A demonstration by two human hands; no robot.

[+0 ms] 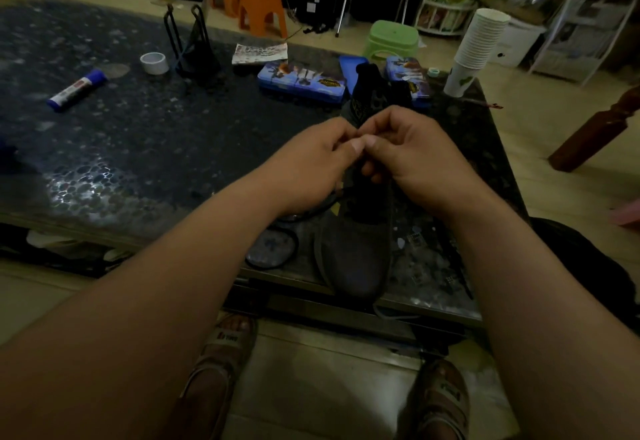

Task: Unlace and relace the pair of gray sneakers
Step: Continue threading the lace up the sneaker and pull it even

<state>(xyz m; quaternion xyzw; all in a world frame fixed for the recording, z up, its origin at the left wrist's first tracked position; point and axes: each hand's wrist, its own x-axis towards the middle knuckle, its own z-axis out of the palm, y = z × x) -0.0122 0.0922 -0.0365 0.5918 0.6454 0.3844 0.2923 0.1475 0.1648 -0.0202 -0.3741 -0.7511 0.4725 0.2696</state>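
One gray sneaker (356, 252) lies on the dark table, toe toward me at the near edge, heel pointing away. Both hands meet over its lacing area. My left hand (311, 166) and my right hand (415, 159) have curled fingers, thumbs touching tip to tip, pinching something small that I take for the lace; the pinched part is hidden. A dark lace (311, 211) trails out under my left hand and loops (273, 249) on the table left of the shoe. A second sneaker is not plainly visible.
The pebble-patterned table (138, 149) carries a glue stick (78, 90), a tape roll (154, 63), blue tins (301, 81), a black wire stand (194, 45) and a stack of paper cups (474, 48). Orange stools (249, 0) and a green stool (393, 40) stand beyond. My sandalled feet (221, 363) are below.
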